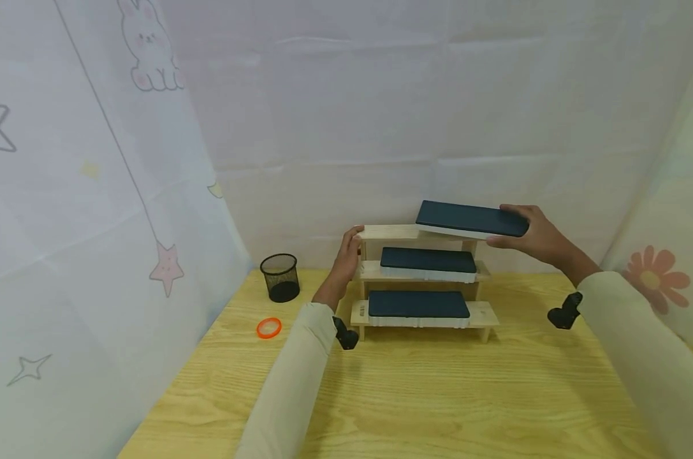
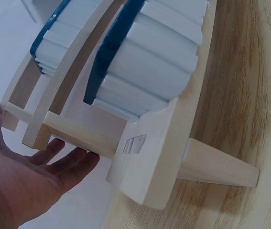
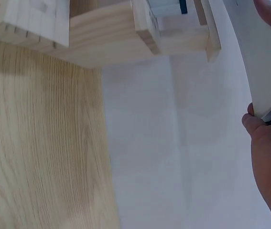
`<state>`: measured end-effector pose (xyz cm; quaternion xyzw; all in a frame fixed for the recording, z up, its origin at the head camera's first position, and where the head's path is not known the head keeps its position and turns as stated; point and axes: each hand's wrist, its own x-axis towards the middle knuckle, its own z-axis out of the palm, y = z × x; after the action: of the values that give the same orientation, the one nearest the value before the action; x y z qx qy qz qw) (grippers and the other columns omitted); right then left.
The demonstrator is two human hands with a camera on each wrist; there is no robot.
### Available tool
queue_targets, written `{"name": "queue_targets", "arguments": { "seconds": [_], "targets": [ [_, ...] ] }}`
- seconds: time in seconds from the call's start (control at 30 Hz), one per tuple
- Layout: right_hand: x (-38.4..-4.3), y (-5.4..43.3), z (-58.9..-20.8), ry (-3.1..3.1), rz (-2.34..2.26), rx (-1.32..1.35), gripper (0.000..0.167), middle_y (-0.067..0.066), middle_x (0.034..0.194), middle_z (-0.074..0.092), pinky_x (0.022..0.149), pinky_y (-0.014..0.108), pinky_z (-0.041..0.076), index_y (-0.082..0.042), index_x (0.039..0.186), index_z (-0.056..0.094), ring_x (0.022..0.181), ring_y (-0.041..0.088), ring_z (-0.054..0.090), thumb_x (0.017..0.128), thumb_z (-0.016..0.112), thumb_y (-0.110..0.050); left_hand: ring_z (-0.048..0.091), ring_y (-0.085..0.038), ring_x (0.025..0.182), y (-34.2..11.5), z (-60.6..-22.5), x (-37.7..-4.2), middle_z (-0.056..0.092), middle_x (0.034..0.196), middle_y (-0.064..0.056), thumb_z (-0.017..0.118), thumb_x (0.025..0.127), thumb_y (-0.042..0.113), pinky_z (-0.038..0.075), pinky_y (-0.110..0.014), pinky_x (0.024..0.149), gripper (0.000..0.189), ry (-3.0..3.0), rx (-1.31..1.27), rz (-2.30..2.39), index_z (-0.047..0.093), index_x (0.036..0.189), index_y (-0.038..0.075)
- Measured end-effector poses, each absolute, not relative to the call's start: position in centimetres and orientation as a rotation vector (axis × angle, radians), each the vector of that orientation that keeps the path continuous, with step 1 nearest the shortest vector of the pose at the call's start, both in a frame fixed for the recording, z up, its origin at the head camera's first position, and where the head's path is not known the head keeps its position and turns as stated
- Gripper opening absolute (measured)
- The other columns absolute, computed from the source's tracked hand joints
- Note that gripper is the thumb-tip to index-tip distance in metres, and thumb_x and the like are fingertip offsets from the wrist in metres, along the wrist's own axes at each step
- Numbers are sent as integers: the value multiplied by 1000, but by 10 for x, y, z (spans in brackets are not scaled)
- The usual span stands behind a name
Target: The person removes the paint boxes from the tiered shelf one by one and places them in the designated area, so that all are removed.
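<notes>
My right hand [image 1: 538,237] grips the right end of a flat box with a dark blue top and white sides [image 1: 466,217], thumb at the front edge and fingers at the back. The box lies tilted over the top tier of a three-tier wooden stand [image 1: 484,313]. In the right wrist view, the pale underside of the box [image 3: 264,62] shows. My left hand [image 1: 345,261] is at the left end of the stand, its loosely extended fingers [image 2: 80,167] against the side supports. Similar boxes lie on the middle tier [image 1: 428,260] and the bottom tier [image 1: 419,305].
A black mesh pen cup [image 1: 281,278] stands left of the stand, near the back wall. In front of it lies an orange ring [image 1: 268,327]. The stand is on a wood-grain table [image 1: 438,395]. White printed cloth [image 1: 335,115] hangs behind and at both sides.
</notes>
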<state>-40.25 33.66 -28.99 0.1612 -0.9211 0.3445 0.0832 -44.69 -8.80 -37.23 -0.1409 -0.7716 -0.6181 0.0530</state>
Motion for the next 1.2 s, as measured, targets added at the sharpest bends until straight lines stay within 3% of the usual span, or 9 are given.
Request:
{"name": "queue_targets", "arguments": {
  "seconds": [0.37,0.7,1.03,1.2],
  "targets": [
    [-389,372,-288,-2755,1000,404,94,25,163,-3,101,76,22,-22,163,17,142,56,14,91,73,-47,27,-33,147,-88,-371,-446,19,163,3,26,109,53,25,-66,111,48,-2353,-426,-1873,30,155,38],
    [-381,392,-293,-2738,1076,358,94,23,164,-6,100,75,22,-23,163,14,142,56,12,93,72,-45,28,-33,146,-87,-368,-444,18,164,3,27,109,52,25,-65,110,48,-2348,-434,-1870,30,154,37],
    [-377,404,-295,-2752,1066,339,94,22,163,-10,99,76,23,-22,164,12,142,58,9,94,70,-44,21,-35,148,-86,-343,-420,13,166,-5,25,111,41,22,-64,113,52,-2402,-459,-1913,24,159,23],
    [-376,412,-294,-2754,1065,329,94,23,163,-11,98,77,23,-22,164,11,142,59,7,94,70,-43,22,-35,148,-86,-347,-424,14,165,-4,26,111,41,23,-65,112,51,-2389,-459,-1914,25,159,24]
  ]
}}
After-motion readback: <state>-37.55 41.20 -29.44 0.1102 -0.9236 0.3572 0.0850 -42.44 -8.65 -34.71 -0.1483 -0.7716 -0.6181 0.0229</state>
